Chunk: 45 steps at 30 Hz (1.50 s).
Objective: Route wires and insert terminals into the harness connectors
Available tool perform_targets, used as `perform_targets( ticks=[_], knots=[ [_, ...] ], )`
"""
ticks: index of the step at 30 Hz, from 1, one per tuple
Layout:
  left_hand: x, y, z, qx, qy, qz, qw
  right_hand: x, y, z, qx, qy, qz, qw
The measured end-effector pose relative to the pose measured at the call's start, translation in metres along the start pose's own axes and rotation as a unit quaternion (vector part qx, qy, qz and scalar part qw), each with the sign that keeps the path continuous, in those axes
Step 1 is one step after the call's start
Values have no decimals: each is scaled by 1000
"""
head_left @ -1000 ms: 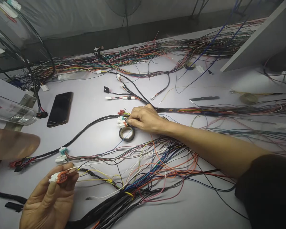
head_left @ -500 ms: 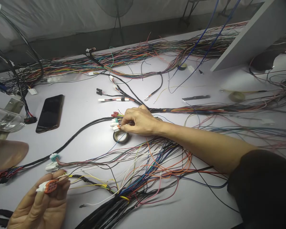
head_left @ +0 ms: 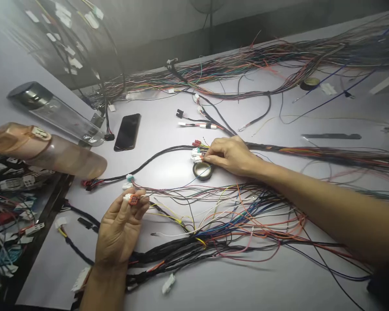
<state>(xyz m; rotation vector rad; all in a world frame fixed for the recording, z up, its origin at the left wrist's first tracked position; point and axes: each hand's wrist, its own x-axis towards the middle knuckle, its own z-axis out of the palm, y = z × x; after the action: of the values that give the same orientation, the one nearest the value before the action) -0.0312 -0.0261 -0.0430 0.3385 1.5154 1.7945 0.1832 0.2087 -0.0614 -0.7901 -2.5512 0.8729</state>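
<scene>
My left hand (head_left: 121,224) pinches a white and orange wire connector (head_left: 132,199), its orange face turned to the right. Thin wires run rightward from behind it. Further back, my right hand (head_left: 231,154) is closed at a cluster of white connectors (head_left: 197,155), thumb and fingertip on one with an orange part. Beneath those connectors lies a roll of black tape (head_left: 202,171). Red connectors (head_left: 196,143) sit just behind the cluster. A teal connector (head_left: 130,177) rests on the table beyond my left hand. Loose coloured wires (head_left: 233,211) spread between and in front of both hands.
A phone (head_left: 127,132) lies at the back left, near a clear bottle (head_left: 61,114) and an orange-tinted bottle (head_left: 48,151). Wire bundles (head_left: 214,77) stretch along the far edge. A dark flat blade-like strip (head_left: 331,136) lies at right. Connectors fill a bin (head_left: 13,207) at lower left.
The camera view has swung left, so everything shifts rightward and both bottles come into view. Both hands keep their holds, with little visible movement relative to the table.
</scene>
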Motion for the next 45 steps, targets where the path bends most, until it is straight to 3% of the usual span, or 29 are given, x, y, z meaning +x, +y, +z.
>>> perform_targets(
  ticks=[6, 13, 18, 23, 31, 35, 38, 42, 45],
  knots=[
    [1, 0, 1, -25, -45, 7, 999, -1, -5, -7, -20, -7, 15, 1000],
    [-2, 4, 3, -16, -85, 18, 996, -21, -56, -30, -57, 43, -57, 996],
    [-1, 4, 0, -2, -80, 11, 997, -61, -82, -2, -50, 26, -149, 987],
    [3, 9, -7, -27, -76, 44, 996, -79, -93, 29, -59, -8, -141, 988],
    [5, 16, -16, -99, -77, 101, 987, -71, -115, 47, -39, 28, -149, 988],
    [3, 19, -18, -133, -75, 117, 981, -64, -121, 48, 88, 45, -96, 990],
    [-1, 22, -18, -148, -83, 127, 977, -52, -119, 48, 145, 7, -20, 989],
    [-4, 24, -18, -152, -80, 131, 976, -36, -119, 54, 68, -76, 22, 995],
    [-5, 25, -18, -143, -74, 126, 979, -29, -118, 59, 12, -98, 17, 995]
  ],
)
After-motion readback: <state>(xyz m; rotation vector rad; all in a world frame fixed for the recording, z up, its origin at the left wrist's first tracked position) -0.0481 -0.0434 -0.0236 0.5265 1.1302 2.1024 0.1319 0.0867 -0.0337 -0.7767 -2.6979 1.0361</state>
